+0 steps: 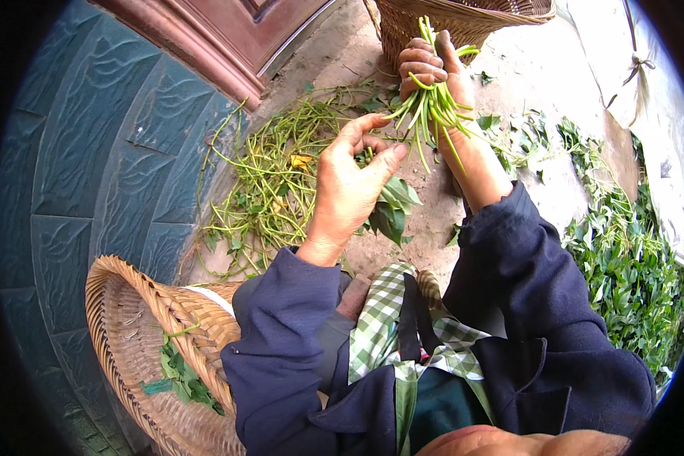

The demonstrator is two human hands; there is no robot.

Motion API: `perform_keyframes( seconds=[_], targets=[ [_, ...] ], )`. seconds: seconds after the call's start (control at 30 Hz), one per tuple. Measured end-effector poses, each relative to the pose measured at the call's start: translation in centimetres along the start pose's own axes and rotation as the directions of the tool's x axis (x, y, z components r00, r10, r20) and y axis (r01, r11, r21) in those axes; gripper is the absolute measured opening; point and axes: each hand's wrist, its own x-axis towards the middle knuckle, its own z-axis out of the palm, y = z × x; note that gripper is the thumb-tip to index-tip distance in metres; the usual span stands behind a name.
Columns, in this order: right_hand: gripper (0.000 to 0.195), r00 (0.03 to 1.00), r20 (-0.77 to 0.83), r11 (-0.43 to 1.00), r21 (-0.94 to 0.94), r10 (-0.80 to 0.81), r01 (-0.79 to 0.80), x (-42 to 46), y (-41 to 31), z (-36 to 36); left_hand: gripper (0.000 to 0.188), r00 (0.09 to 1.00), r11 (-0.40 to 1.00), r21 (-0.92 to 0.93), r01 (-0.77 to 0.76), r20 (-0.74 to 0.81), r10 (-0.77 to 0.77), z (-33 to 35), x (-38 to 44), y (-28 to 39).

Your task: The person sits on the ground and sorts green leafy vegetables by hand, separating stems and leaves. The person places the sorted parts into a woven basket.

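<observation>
My right hand (433, 68) is closed around a bundle of green leaf stems (433, 111), whose cut-looking ends fan out below the fist and poke out above it. Close beside it, my left hand (353, 171) has its thumb and forefinger apart, the forefinger tip at the edge of the stems. Several broad green leaves (396, 208) show from beneath the left palm, and a bit of green is visible inside its curled fingers. How those leaves are gripped is mostly hidden by the hand.
A heap of stripped-looking vines (279, 176) lies on the floor by the blue tiled wall (114, 142). One wicker basket (162, 342) with some leaves stands at lower left, another wicker basket (402, 28) at the top. Leafy vines (632, 268) are piled at right; a reddish door (216, 34) is upper left.
</observation>
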Motion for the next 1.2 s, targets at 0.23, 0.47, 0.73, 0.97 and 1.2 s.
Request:
perform_keyframes(
  seconds=[0.23, 0.47, 0.73, 0.97, 1.2],
  targets=[
    [0.038, 0.992, -0.116, 0.995, -0.089, 0.042, -0.053, 0.0, 1.7, -0.3, 0.020, 0.984, 0.980, 0.159, -0.116, -0.116, 0.136, 0.4, 0.6, -0.9],
    [0.041, 0.980, -0.193, 0.939, -0.329, 0.041, -0.104, -0.3, 2.5, 0.3, 0.015, 0.993, 0.995, 0.014, -0.102, -0.060, 0.103, 0.3, 0.8, -2.1],
    [0.037, 0.975, -0.221, 0.906, -0.408, 0.024, -0.115, -0.2, 3.5, 0.1, 0.010, 0.995, 0.962, -0.269, 0.041, -0.079, -0.064, -0.2, 0.5, -2.3],
    [0.035, 0.949, -0.316, 0.868, -0.472, -0.005, -0.152, -0.3, 3.4, 0.4, 0.006, 0.998, 0.998, -0.034, -0.056, -0.025, 0.055, -0.1, -0.7, -1.6],
    [0.031, 0.750, -0.219, 0.291, -0.956, -0.624, -0.037, 1.0, 2.1, 0.0, 0.007, 0.944, 0.918, 0.229, -0.325, 0.135, 0.301, 2.7, -2.2, 1.5]
  ],
)
